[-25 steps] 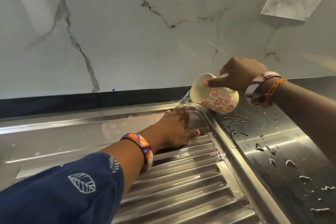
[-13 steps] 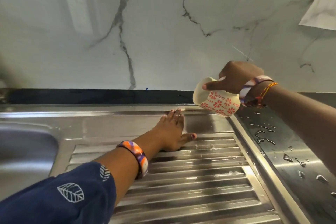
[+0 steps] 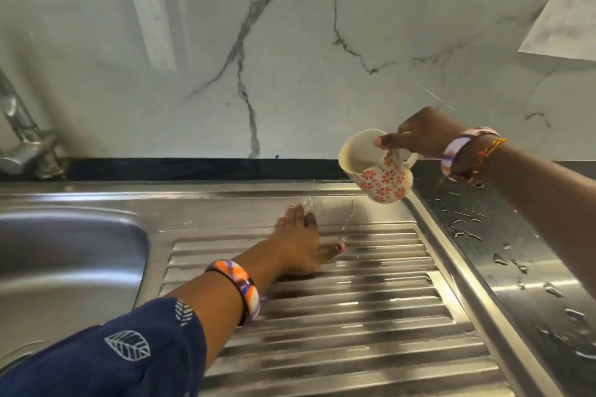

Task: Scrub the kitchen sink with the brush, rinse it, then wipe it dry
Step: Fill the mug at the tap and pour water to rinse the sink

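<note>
Since a moment ago the view has swung left, so the sink bowl (image 3: pixel 64 255) and a tap (image 3: pixel 22 138) now show at the left edge, and the left hand (image 3: pixel 298 246) has slid leftward along the back of the ribbed drainboard (image 3: pixel 338 316) while the mug (image 3: pixel 377 167) has lifted higher and tips less steeply.

Nearest, a dark blue sleeve (image 3: pixel 129 351) with white leaf prints covers the left forearm, with an orange, purple and white bangle (image 3: pixel 240 287) at the wrist. That hand lies flat, fingers straight and together, thumb spread to the right, pressing the wet steel where the ridges end. Its fingertips point toward the wall. A thin splash of water (image 3: pixel 335 213) stands just beside the fingers.

Stainless steel, glossy and streaked, forms the sink; its long axis runs left to right, the rounded bowl on the left, the parallel ridges on the right. Right of its raised rim, the steel bench (image 3: pixel 516 267) carries scattered droplets.

Above the sink's back right corner, the right hand (image 3: pixel 425 135) pinches the cream mug with red flowers by its handle, index finger stretched over the rim. The mug is tilted, mouth facing left, clear of the steel.

Farthest, a white marble wall (image 3: pixel 290 42) with grey veins rises behind a black strip.
</note>
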Available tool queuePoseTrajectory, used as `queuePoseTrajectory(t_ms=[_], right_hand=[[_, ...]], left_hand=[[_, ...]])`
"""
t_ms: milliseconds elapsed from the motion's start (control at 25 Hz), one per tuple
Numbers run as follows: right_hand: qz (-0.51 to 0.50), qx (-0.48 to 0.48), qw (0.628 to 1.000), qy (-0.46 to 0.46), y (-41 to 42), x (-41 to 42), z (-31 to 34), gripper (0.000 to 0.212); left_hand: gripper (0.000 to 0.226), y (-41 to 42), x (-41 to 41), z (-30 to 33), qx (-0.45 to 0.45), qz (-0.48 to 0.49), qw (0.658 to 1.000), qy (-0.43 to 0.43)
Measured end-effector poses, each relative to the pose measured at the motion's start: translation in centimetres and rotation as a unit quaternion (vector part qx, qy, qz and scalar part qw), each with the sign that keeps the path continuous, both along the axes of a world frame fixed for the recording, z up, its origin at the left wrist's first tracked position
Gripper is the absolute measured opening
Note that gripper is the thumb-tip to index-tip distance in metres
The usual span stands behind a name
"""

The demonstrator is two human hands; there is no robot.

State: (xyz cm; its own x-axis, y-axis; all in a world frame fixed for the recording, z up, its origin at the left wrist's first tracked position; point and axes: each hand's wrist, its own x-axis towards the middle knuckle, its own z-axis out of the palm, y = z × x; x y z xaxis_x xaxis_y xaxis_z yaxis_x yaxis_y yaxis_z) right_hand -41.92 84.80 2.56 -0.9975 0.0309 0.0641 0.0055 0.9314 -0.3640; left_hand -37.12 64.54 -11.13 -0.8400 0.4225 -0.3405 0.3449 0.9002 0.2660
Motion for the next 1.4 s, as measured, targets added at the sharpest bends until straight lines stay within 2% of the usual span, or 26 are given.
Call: queuePoseTrajectory(t_ms=[160,360,520,640,800,1160,1240,1320,1400], right_hand=[[-0.007,0.179,0.983,0.033,2.3,3.2,-0.7,0.044],[0.008,0.358,0.931,0.065,1.5,7.7,-3.2,0.047],[0.049,0.404,0.911,0.063,-2.3,10.7,-3.9,0.046],[0.077,0.427,0.898,0.078,-6.7,12.6,-4.0,0.046],[0.098,0.427,0.894,0.096,-13.7,14.2,-3.6,0.048],[0.138,0.388,0.899,0.147,-33.2,13.6,-2.7,0.049],[0.129,0.349,0.915,0.158,-36.8,12.8,-2.6,0.048],[0.099,0.269,0.946,0.153,-39.9,12.0,-2.8,0.047],[0.055,0.15,0.981,0.112,-42.6,11.3,-3.7,0.045]], left_hand=[[0.083,3.2,3.1,-0.4,0.047,-0.111,0.993,0.011],[0.083,4.3,5.8,-1.2,0.043,-0.143,0.988,0.024],[0.082,2.4,7.3,-1.6,0.086,-0.154,0.981,0.078],[0.086,-0.1,8.2,-2.0,0.05,-0.123,0.99,0.055],[0.088,-6.2,9.2,-1.9,0.041,-0.106,0.992,0.05],[0.086,-27.0,8.6,-1.6,0.046,-0.026,0.994,0.094],[0.079,-31.6,7.2,-1.4,0.059,0.018,0.993,0.1],[0.062,-36.2,5.2,0.1,0.106,0.081,0.985,0.108],[0.057,-40.0,2.9,2.6,0.205,0.204,0.951,0.111]])
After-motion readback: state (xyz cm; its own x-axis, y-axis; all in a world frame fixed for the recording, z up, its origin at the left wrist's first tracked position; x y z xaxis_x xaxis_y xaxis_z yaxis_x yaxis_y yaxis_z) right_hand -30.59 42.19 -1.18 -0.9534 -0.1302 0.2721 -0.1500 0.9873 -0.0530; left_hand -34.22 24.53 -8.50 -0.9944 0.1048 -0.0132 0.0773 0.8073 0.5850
